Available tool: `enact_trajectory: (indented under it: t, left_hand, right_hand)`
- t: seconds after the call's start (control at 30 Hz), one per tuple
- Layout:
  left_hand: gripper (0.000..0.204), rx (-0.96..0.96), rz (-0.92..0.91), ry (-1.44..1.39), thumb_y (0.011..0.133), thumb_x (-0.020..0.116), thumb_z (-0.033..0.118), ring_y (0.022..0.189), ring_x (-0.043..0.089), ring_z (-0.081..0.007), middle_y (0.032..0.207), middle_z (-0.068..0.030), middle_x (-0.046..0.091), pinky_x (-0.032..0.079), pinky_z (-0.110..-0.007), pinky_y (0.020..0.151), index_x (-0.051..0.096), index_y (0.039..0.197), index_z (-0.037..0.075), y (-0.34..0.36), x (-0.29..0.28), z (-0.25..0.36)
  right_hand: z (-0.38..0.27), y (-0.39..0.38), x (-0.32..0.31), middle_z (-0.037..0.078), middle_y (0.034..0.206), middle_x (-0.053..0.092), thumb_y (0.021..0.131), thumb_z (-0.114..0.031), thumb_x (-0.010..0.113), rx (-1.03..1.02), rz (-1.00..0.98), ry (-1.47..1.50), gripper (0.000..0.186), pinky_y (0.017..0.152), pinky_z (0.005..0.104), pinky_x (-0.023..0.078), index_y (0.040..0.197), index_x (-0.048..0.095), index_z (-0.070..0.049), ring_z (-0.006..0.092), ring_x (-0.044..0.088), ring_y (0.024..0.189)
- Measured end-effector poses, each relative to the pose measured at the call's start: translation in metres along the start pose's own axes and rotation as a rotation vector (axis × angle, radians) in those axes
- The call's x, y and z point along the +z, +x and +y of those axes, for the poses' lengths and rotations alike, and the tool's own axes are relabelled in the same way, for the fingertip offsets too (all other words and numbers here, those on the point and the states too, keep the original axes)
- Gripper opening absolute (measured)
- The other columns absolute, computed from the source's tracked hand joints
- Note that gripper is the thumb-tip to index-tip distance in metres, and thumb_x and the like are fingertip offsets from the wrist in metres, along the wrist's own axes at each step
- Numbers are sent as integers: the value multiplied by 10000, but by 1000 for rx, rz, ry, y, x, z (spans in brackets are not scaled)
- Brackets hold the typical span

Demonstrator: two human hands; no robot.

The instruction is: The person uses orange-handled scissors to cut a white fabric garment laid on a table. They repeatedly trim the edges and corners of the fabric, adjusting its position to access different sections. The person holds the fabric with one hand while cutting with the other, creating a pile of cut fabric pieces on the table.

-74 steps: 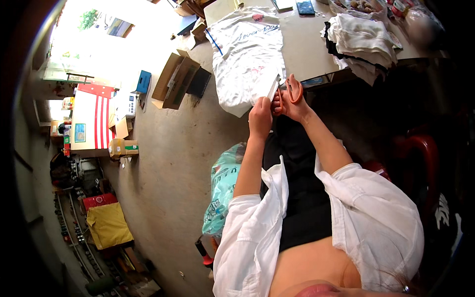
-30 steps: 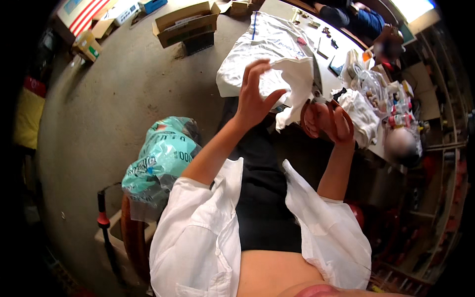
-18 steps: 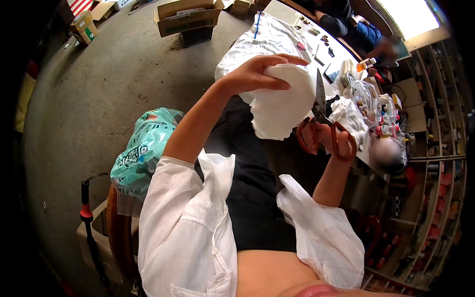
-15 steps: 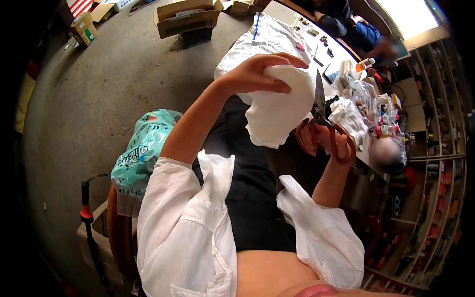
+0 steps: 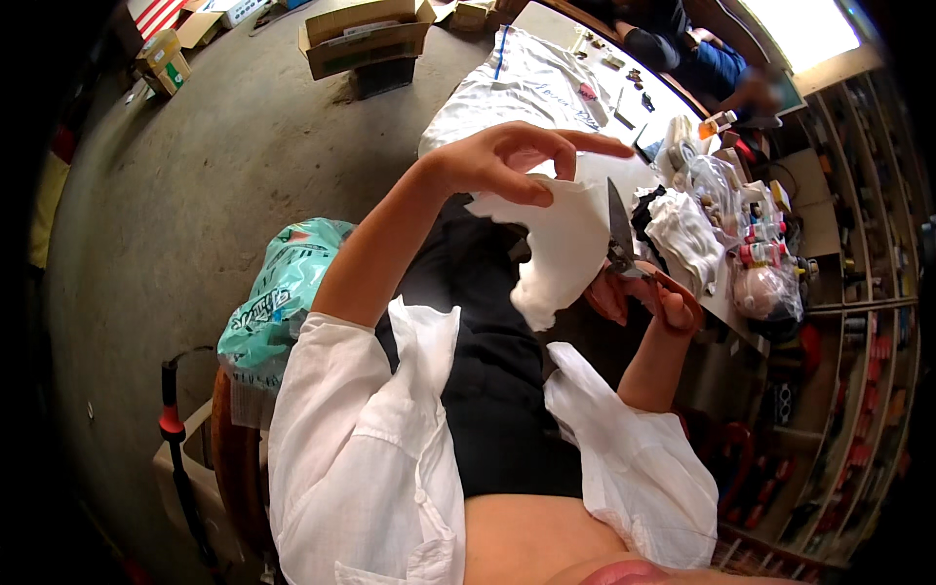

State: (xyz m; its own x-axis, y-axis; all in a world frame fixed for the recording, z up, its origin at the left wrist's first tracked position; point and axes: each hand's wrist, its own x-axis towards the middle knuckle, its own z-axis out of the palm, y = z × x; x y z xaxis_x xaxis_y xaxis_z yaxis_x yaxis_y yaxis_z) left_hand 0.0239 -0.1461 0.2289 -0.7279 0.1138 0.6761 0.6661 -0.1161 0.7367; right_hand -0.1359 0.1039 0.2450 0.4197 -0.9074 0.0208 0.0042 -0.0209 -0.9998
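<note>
My left hand (image 5: 507, 161) pinches the top edge of a piece of white fabric (image 5: 570, 239) between its thumb and fingers, while the index finger points out to the right. The fabric hangs down over my dark-clothed lap, with a curved, uneven left edge. In my right hand (image 5: 634, 292) is a pair of scissors (image 5: 618, 219) with reddish-brown loop handles. The dark blades point up, just beside the fabric's right edge, and look nearly together. Whether they touch the fabric I cannot tell.
A white table (image 5: 546, 24) carries white printed cloth (image 5: 507, 93), crumpled white cloth (image 5: 682, 229) and clear plastic bags (image 5: 717, 190). Another person (image 5: 707, 54) sits beyond it. To my left are a teal plastic bag (image 5: 288, 278) and a cardboard box (image 5: 366, 44) farther off; shelves (image 5: 868, 292) stand right.
The fabric has turned and hangs lower, and my left index finger has straightened out to the right. The scissors have tilted slightly and their handles have come closer together.
</note>
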Motion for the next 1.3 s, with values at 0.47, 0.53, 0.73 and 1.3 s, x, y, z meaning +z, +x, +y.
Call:
enact_trajectory:
  t: [0.47, 0.53, 0.73, 1.3]
  left_hand:
    - [132, -295, 216, 41, 739, 649, 20, 932, 560, -147, 925, -68, 609, 385, -320, 979, 548, 823, 22, 22, 6, 3]
    - [129, -248, 272, 279, 754, 664, 38, 946, 560, -151, 945, -71, 613, 404, -304, 944, 557, 824, 24, 22, 6, 8]
    - [126, -184, 204, 726, 728, 673, 25, 842, 623, -161, 888, -61, 662, 472, -337, 891, 592, 816, 65, 42, 23, 67]
    - [321, -424, 150, 597, 870, 613, 220, 950, 607, -199, 1072, -107, 616, 511, -333, 847, 592, 1177, 129, 52, -2, 52]
  right_hand:
    - [40, -30, 13, 81, 848, 515, 807, -688, 474, -105, 436, 133, 877, 676, 257, 372, 1260, 399, 60, 156, 492, 750]
    - [42, -15, 15, 69, 836, 506, 787, -704, 488, -120, 405, 123, 882, 675, 252, 360, 1228, 419, 57, 146, 479, 757]
    - [14, 18, 34, 70, 913, 492, 713, -695, 593, -200, 435, -17, 903, 690, 253, 352, 1183, 439, 60, 141, 458, 810]
    - [21, 31, 12, 61, 940, 530, 762, -676, 569, -239, 421, -2, 902, 745, 264, 380, 1286, 395, 38, 126, 474, 790]
